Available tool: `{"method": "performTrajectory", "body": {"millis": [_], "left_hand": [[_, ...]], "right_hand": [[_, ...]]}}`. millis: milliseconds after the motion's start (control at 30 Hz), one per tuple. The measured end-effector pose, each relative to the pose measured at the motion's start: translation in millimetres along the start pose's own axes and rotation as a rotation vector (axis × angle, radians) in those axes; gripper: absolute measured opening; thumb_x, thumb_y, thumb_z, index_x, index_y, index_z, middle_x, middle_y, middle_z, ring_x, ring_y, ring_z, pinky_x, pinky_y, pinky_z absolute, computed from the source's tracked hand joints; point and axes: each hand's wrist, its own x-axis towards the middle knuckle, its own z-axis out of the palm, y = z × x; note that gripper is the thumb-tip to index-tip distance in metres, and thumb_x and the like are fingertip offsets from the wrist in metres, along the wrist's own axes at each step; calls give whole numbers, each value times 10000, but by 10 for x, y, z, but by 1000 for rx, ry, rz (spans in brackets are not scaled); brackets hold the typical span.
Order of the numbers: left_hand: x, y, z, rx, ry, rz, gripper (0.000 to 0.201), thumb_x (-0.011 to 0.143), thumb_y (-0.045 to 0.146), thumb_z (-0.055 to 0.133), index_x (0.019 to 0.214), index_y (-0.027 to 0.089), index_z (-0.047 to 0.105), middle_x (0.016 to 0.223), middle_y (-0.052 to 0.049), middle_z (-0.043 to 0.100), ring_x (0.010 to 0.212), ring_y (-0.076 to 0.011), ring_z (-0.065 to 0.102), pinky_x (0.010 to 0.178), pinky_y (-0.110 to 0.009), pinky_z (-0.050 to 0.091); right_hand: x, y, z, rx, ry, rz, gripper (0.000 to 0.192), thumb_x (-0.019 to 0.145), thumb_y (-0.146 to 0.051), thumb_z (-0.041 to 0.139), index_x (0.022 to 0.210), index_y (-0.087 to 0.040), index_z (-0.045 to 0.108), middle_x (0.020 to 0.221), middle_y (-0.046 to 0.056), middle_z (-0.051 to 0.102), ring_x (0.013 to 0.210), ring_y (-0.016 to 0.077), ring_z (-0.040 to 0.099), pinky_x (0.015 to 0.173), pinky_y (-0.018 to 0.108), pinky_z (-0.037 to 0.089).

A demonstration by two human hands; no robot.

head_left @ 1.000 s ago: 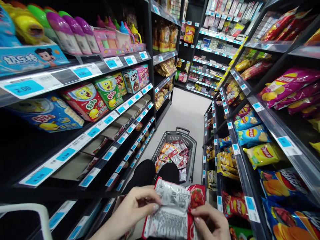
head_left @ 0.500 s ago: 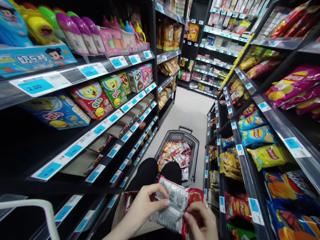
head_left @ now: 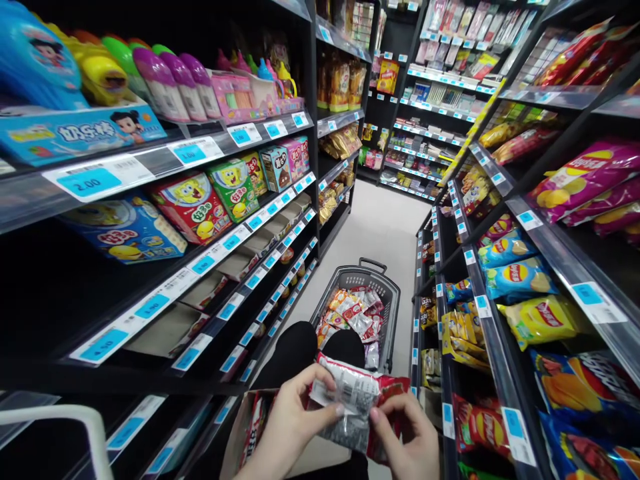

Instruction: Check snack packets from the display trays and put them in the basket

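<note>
Both hands hold a small stack of red-and-white snack packets point(head_left: 357, 407) low in the aisle, above the person's dark knees. The left hand point(head_left: 295, 423) has its grip closed on the stack's left edge, and the right hand point(head_left: 407, 437) pinches the right side. Beyond them, a grey basket point(head_left: 387, 297) of similar packets stands on the floor between the shelves.

Narrow shop aisle running toward 12 o'clock; pale floor point(head_left: 380, 220) showing between black shelving point(head_left: 45, 300) standing at 9 o'clock and black shelving racks point(head_left: 550, 247) standing at 3 o'clock; blue price tags point(head_left: 89, 181) lining edges; end shelves point(head_left: 430, 113) closing aisle at 12 o'clock
</note>
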Motion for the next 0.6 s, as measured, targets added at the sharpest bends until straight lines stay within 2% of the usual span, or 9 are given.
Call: {"method": "performTrajectory", "body": {"millis": [100,267,367,467,600], "left_hand": [[20,13,-18,-60,-33,-90,246,532,155,737,707,167,564,608,46,564,574,-118,462,537,-214,356],[-1,81,-59,-91,-99,-141,312,540,134,761,788,169,575,663,33,616,618,-134,528,564,-221,395],[-17,106,-71,-157,-130,-115,364,549,165,800,830,175,569,696,25,637,633,-137,546,572,-221,412],[-23,114,-66,-205,-118,-31,369,587,185,819,856,182,566,725,19,652,663,-137,569,603,-219,434],[-19,111,-62,-399,-167,-26,616,649,249,823,1170,258,493,835,-1,709,742,-183,661,724,-298,499]], "right_hand": [[34,-24,-54,29,-43,82,200,691,-374,755,619,-211,664,625,-2,622,607,173,587,603,241,451],[98,-82,-147,159,-152,173,128,642,-311,779,653,-216,694,659,2,652,649,177,601,653,250,462],[136,-104,-177,259,-183,233,186,617,-348,812,658,-209,696,654,4,645,629,172,599,614,243,459],[168,-100,-181,284,-163,223,245,611,-404,830,648,-203,696,651,9,641,628,169,602,613,240,460],[178,-68,-187,310,-129,210,299,609,-479,830,665,-210,711,650,16,662,610,166,616,591,231,474]]}}
